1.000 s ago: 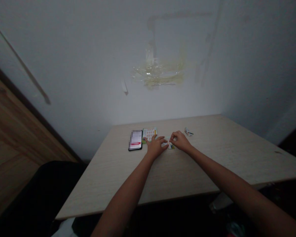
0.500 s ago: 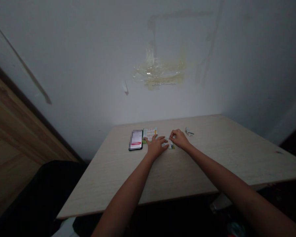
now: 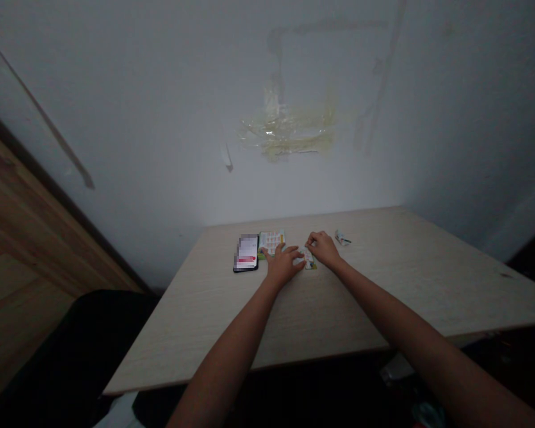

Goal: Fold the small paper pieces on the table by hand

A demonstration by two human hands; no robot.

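Observation:
My left hand [image 3: 283,261] lies with fingers spread. Its fingertips rest at the left edge of a small printed card [image 3: 311,263], and its thumb side is by a printed sheet with a grid of small pictures [image 3: 271,239]. My right hand [image 3: 324,247] is just right of the small card, thumb and forefinger pinched together over its upper edge. What the pinch holds, if anything, is too small to tell. Part of the small card is hidden beneath my fingers.
A phone [image 3: 246,253] with a lit screen lies left of the sheet. A crumpled scrap of printed paper [image 3: 342,238] is beyond my right hand. The pale wooden table [image 3: 339,321] meets a wall [image 3: 160,148] with peeling tape [image 3: 289,139].
The right hand has shifted very slightly and its fingers stay pinched. The left hand keeps its place, and more of the small card shows between the hands.

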